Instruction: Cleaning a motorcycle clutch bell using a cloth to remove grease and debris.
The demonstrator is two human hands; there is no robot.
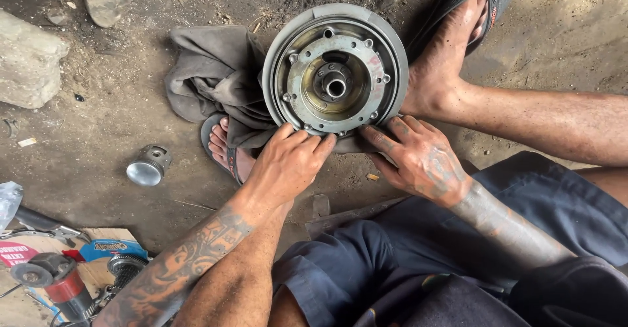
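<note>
1. Head view: a round metal drum assembly (335,70) stands on edge on a grey cloth (212,78), braced between 2 sandalled feet on the dirt floor
2. Left hand (286,163) and right hand (422,157) are open, fingertips pressing its lower rim
3. Risk: propped only by feet, it could tip or roll onto the toes
4. Containers: a small metal cup-like part (150,166) lies tipped at left, contents not visible

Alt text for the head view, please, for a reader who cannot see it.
Both bare hands, left hand and right hand, press fingertips on the near rim of a round grey metal drum with a bolted hub, lying on a crumpled grey cloth on a dirt floor between sandalled feet. A small shiny metal piston lies to the left.
</note>
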